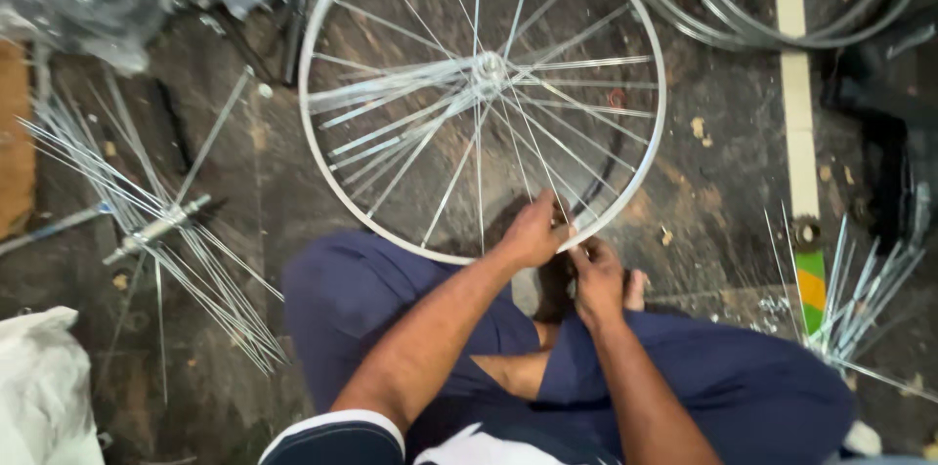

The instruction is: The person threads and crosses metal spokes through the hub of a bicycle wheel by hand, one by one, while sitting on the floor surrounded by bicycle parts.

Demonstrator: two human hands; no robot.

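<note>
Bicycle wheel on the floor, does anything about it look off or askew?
Yes. In the bicycle wheel, many spokes bunch loosely left of the hub, not fanned out evenly to the rim. Both hands work at its near edge.

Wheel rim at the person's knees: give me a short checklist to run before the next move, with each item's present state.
1. Left hand on the wheel rim: ok, gripping its near edge.
2. Right hand at the rim: ok, just beside the left hand.
3. What the right fingers pinch: cannot tell, too blurred.
4. Hub centred among spokes: ok.
5. Every spoke seated in the rim: cannot tell.
6. Spare spoked hub lies apart on the floor: ok.
</note>
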